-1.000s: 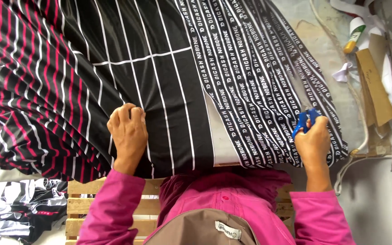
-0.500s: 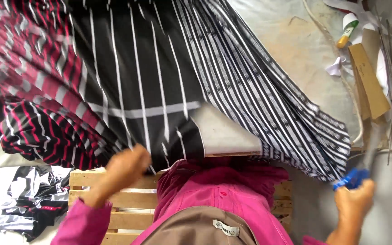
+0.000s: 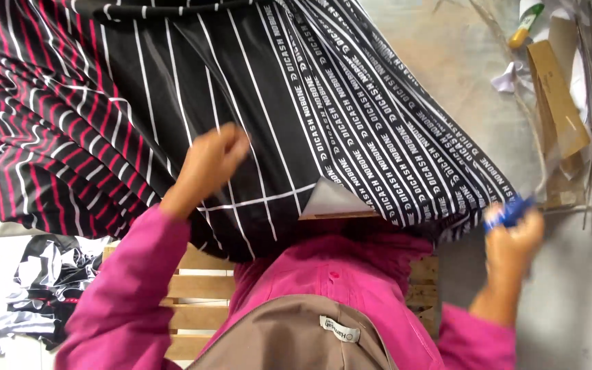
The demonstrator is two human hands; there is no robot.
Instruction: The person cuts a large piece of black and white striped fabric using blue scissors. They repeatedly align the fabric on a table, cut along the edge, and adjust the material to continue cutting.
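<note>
I note a brown cardboard box (image 3: 558, 96) at the far right edge, with a white bottle with a yellow cap (image 3: 525, 20) beside it. A white label (image 3: 339, 329) sits on the tan cloth at the bottom. The left hand (image 3: 208, 168), fingers curled, rests on the black striped fabric (image 3: 241, 123); half a second ago it was lower. The right hand (image 3: 512, 236), clenched on a blue tool (image 3: 508, 214), has risen to the fabric's edge.
</note>
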